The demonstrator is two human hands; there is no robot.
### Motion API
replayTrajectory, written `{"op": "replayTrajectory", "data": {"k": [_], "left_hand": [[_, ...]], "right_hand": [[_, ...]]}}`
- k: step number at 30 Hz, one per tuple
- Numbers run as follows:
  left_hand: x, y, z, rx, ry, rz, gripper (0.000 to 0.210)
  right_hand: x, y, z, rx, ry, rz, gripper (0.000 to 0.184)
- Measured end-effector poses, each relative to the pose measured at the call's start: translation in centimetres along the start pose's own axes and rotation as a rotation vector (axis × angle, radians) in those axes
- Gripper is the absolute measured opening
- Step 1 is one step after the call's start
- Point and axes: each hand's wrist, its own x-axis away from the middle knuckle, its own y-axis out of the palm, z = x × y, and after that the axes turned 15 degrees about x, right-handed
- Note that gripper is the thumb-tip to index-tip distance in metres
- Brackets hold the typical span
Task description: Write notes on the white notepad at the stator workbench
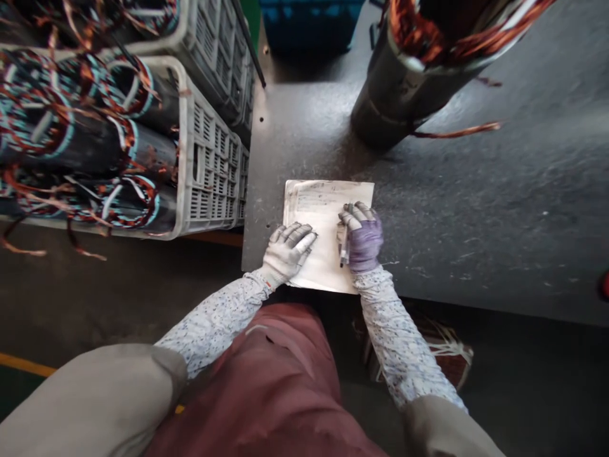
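- Paper sheet [320,216] lies flat on the dark grey worktable [476,209], close to the near edge and near the table's left corner, right in front of the person.
- Faint printed or handwritten lines run across the top of the sheet, but they are too blurred and small to read; no brand or label can be made out anywhere in view.
- The left hand [287,249], in a pale grey glove, rests palm-down on the left lower part of the sheet, fingers spread loosely and flat, gripping nothing.
- The right hand [362,237], in a purple glove with grey fingertips, is closed around a pen [343,244] that stands against the right side of the sheet, its tip pointing toward the person.
- Both forearms wear light speckled sleeves and come in from the bottom of the view.
- A dark cylindrical stator [404,89] with copper windings and a loose copper wire trailing from it stands on the table beyond the sheet, well apart from it.
- To the left of the table, a white slotted plastic crate [209,165] holds several more dark cylinders wrapped in copper wire with white and blue sleeving.
- A second similar crate sits behind the first.
- A blue bin [309,25] is at the far edge.
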Motion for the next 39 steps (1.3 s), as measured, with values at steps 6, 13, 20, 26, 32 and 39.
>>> {"op": "replayTrajectory", "data": {"k": [6, 13, 20, 26, 32, 39], "left_hand": [[-0.1, -0.2, 0.2, 0.023, -0.052, -0.049, 0.034], [-0.2, -0.3, 0.3, 0.042, -0.053, -0.028, 0.032], [-0.2, -0.3, 0.4, 0.072, -0.014, 0.028, 0.029], [-1.7, -2.3, -2.4, 0.088, -0.103, 0.061, 0.029], [-5.1, -3.8, -6.5, 0.094, -0.107, -0.054, 0.042], [-5.7, -4.2, -6.4, 0.100, -0.163, -0.168, 0.048]], "right_hand": [[0.4, 0.2, -0.4, 0.072, -0.015, -0.215, 0.018], [0.2, -0.1, -0.3, 0.179, -0.089, -0.273, 0.018], [0.0, -0.2, -0.3, 0.241, -0.079, -0.339, 0.018], [0.1, -0.2, -0.1, 0.183, -0.080, -0.332, 0.019], [0.2, -0.4, 0.0, 0.177, -0.091, -0.314, 0.018], [0.1, -0.7, -0.1, 0.204, -0.084, -0.308, 0.018]]}}
